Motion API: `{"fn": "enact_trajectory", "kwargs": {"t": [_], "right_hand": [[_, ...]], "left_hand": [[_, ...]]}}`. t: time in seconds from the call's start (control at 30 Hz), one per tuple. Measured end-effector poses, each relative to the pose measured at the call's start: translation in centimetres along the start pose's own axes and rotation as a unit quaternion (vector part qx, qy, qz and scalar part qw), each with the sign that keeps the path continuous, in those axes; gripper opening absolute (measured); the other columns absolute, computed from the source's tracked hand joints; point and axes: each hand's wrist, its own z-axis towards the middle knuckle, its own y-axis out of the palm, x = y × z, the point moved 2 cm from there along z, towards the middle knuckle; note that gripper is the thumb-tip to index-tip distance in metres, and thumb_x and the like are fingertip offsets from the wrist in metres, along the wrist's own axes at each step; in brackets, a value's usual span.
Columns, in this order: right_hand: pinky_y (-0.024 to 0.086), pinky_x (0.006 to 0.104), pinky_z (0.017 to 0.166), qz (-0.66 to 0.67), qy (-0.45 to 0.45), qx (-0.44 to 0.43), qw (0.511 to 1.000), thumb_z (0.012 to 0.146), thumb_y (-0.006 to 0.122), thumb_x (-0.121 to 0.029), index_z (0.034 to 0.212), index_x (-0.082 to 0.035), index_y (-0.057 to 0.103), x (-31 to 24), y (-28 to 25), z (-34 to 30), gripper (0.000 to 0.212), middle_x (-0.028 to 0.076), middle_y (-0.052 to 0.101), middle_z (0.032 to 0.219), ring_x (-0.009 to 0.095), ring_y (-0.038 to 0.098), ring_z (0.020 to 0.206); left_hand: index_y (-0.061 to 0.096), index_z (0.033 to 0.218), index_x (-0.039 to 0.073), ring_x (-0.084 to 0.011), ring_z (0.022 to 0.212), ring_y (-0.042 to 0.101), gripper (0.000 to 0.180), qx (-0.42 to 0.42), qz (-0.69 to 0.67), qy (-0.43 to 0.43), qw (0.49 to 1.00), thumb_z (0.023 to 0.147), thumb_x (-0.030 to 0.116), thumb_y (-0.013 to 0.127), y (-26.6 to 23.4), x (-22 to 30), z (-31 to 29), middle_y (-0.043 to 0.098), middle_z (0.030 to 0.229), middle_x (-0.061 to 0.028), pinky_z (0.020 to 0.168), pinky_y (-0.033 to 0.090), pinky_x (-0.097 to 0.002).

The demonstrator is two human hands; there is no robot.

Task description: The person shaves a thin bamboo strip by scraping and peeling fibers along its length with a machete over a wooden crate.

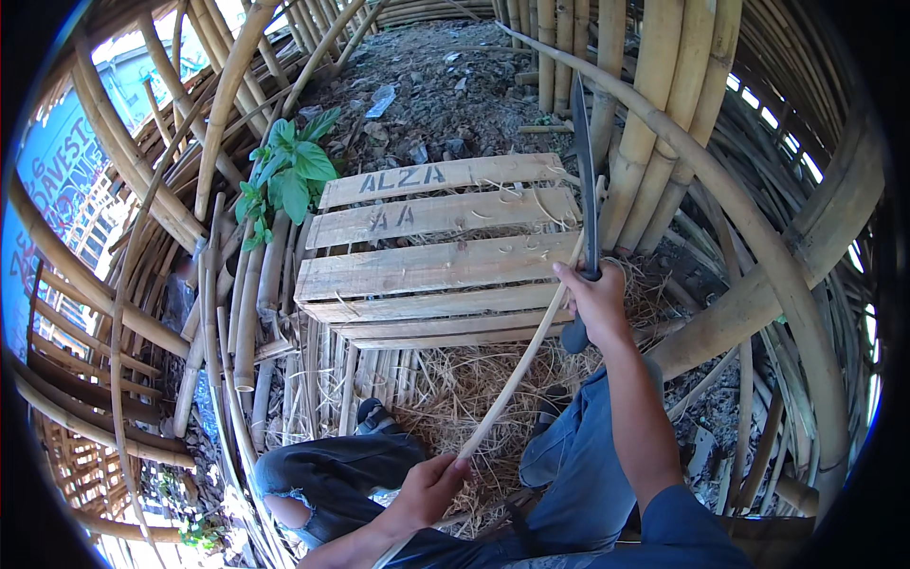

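Note:
My left hand [428,491] is closed around the lower end of a long pale bamboo strip [517,375], low between my knees. The strip slants up and right, past the near right corner of a slatted wooden crate [427,266]. My right hand [599,302] grips the dark handle of a machete [587,161], whose long blade points up and away. The strip's upper part runs against the blade's left side near the handle, by my right thumb. Whether the thumb presses on the strip I cannot tell. Thin curled shavings lie on the crate's top.
Straw-like shavings [474,379] cover the ground between my feet. Bamboo poles [654,123] stand at the far right, and a bent pole [749,204] arches beside my right arm. A green leafy plant [296,169] grows left of the crate, near a bamboo lattice [104,365].

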Motion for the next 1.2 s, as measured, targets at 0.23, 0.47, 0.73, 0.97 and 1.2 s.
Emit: {"fn": "enact_trajectory", "kwargs": {"t": [0.23,0.47,0.73,0.97,1.2], "right_hand": [[0.038,0.0271,0.042,-0.019,0.007,-0.07,0.997,0.092,0.043,-0.052,0.071,0.001,0.06,3.1,2.9,-3.1,0.06,0.001,0.046,0.047,0.01,0.048,0.042],[0.04,0.0408,0.048,-0.176,-0.098,-0.12,0.972,0.096,0.034,-0.044,0.068,-0.005,0.062,5.4,7.4,-7.7,0.056,0.01,0.05,0.046,0.026,0.054,0.044],[0.042,0.0455,0.043,-0.294,-0.299,-0.111,0.901,0.088,0.049,-0.021,0.065,-0.006,0.054,2.7,8.8,-11.5,0.028,0.015,0.052,0.049,0.035,0.055,0.046],[0.043,0.041,0.043,-0.289,-0.359,-0.111,0.88,0.08,0.052,-0.015,0.061,-0.006,0.052,2.8,9.6,-11.5,0.021,0.012,0.052,0.049,0.03,0.054,0.043],[0.044,0.0404,0.046,-0.297,-0.39,-0.122,0.863,0.076,0.054,-0.013,0.058,-0.007,0.051,3.5,9.9,-10.5,0.02,0.012,0.054,0.051,0.029,0.055,0.046]], "left_hand": [[0.053,0.087,0.004,-0.0048,0.046,0.028,0.033,0.025,-0.142,-0.02,0.989,0.1,0.03,0.037,-1.9,1.6,1.6,0.036,0.058,0.0037,0.042,0.024,-0.0199],[0.05,0.084,0.006,-0.005,0.048,0.028,0.034,0.054,-0.241,0.0,0.969,0.099,0.033,0.036,-2.6,3.1,2.3,0.034,0.059,0.0042,0.041,0.024,-0.0201],[0.047,0.077,0.008,-0.0051,0.04,0.023,0.036,0.086,-0.298,0.013,0.951,0.1,0.034,0.034,-2.2,4.3,3.4,0.027,0.053,0.0061,0.036,0.018,-0.0219],[0.045,0.076,0.007,-0.0074,0.038,0.022,0.038,0.109,-0.261,0.001,0.959,0.1,0.033,0.032,-2.1,3.3,3.9,0.028,0.051,0.0038,0.035,0.018,-0.0235],[0.044,0.074,0.006,-0.0084,0.036,0.024,0.038,0.123,-0.249,-0.019,0.96,0.1,0.032,0.032,-2.7,2.6,3.6,0.029,0.048,0.0017,0.035,0.018,-0.0243]]}}
